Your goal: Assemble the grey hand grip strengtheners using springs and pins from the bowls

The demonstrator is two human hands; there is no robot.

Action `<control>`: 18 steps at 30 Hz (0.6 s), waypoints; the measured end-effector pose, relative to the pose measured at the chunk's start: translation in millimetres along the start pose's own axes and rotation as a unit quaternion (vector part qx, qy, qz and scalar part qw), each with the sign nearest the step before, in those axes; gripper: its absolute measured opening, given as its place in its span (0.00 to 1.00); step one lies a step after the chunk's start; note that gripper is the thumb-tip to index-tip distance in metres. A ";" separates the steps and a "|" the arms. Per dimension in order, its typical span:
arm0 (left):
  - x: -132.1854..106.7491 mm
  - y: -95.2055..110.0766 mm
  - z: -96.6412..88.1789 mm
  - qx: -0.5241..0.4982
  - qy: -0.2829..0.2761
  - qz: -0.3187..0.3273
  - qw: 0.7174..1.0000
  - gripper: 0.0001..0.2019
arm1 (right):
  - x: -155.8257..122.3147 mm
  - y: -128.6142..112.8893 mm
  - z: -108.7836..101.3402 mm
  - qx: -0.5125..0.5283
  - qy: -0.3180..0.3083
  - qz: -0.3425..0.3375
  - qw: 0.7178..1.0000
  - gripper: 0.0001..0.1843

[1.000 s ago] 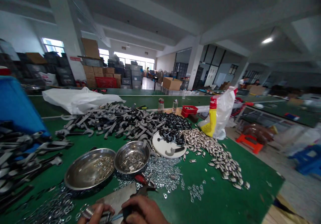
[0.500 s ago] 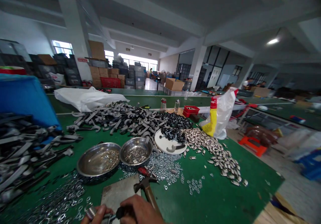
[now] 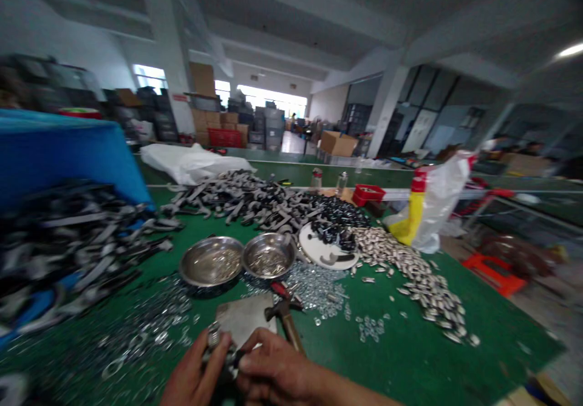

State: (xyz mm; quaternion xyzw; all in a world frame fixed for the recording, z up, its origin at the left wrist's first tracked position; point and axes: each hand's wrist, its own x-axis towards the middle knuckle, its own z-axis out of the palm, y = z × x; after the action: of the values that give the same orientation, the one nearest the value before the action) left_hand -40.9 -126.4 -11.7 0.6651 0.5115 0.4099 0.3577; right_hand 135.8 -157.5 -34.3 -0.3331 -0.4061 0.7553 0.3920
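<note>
At the near edge of the green tabletop (image 3: 401, 357) we see the left hand (image 3: 194, 375) and the right hand (image 3: 273, 369) pressed close together. Each grip is clamped on a small silvery ribbed metal part (image 3: 214, 338), held between them just above the tabletop; blur hides its finer shape. Right behind it lies a flat grey metal plate (image 3: 246, 316), with a wooden-handled hammer (image 3: 286, 323) just beside it on the right. Farther back we find two round steel bowls (image 3: 212, 263) touching side by side. Loose shiny washers (image 3: 150, 327) are scattered to the left, and a heap of short silver cylinders (image 3: 410, 272) lies to the right.
</note>
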 end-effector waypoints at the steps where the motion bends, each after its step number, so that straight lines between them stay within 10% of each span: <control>1: -2.8 3.5 -1.1 0.012 0.006 0.010 1.000 0.20 | -3.3 -0.4 6.0 0.028 -0.008 0.027 0.999 0.28; 4: -7.0 10.9 -2.1 0.014 -0.024 0.006 1.000 0.16 | -11.2 -7.5 13.1 -0.116 0.030 -0.016 0.993 0.18; 10: -7.8 13.3 -5.9 -0.089 -0.023 -0.067 0.993 0.15 | -3.8 -13.2 5.2 -0.456 0.077 -0.219 0.859 0.14; 15: -13.7 6.6 -7.0 0.011 -0.019 0.035 0.999 0.13 | -0.5 -10.6 22.9 -0.205 0.054 0.012 0.977 0.24; 18: -14.6 -3.0 -7.6 0.037 -0.040 0.053 0.997 0.13 | 0.1 -11.0 25.9 -0.180 0.023 0.069 0.981 0.25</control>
State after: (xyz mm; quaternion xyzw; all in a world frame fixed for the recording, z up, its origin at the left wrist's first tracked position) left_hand -51.0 -139.6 -13.9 0.7196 0.4761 0.3823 0.3308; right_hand 118.0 -162.6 -13.1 -0.4423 -0.5022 0.6875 0.2820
